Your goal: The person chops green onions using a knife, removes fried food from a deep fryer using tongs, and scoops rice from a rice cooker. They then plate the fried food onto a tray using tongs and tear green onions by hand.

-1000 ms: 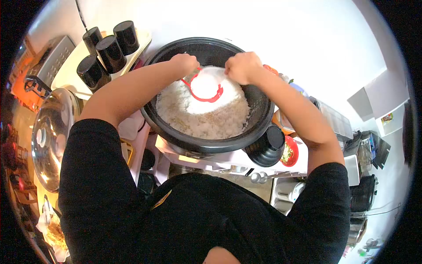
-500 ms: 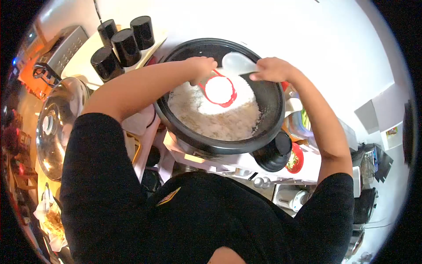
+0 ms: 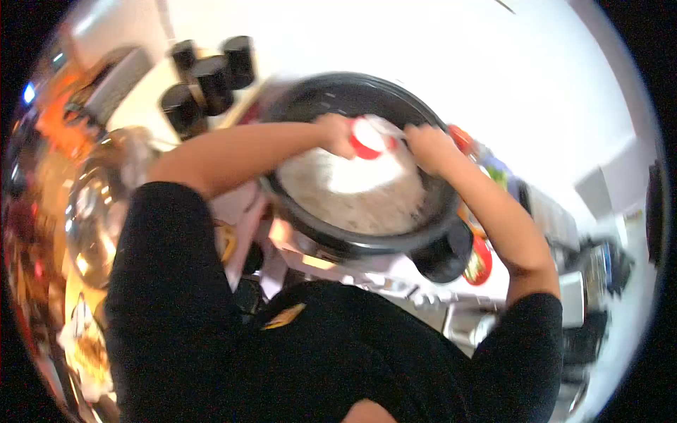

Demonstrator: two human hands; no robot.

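A large black pot [image 3: 331,243] holds white rice [image 3: 345,204], brightly lit at its far side. Over the rice, my left hand [image 3: 336,134] is closed on a small red bowl [image 3: 367,149] whose inside looks white; glare hides whether that is rice. My right hand [image 3: 431,149] grips a pale rice paddle [image 3: 384,127] by its handle end, and the blade meets or overlaps the bowl's mouth. Motion blur smears both hands and the paddle, so whether paddle and bowl touch is unclear.
Several black cups [image 3: 211,84] stand on a light board at the back left. A shiny metal lid [image 3: 99,204] is on the left. Black bowls [image 3: 443,254] and a red bowl of shredded food [image 3: 479,261] sit at the pot's right front. A food-filled paper-lined container [image 3: 88,352] is lower left.
The red bowl has risen and tilted in my left hand, moving slightly right. My right hand has come lower, bringing the paddle from behind the bowl to its mouth. The whole view has shifted slightly.
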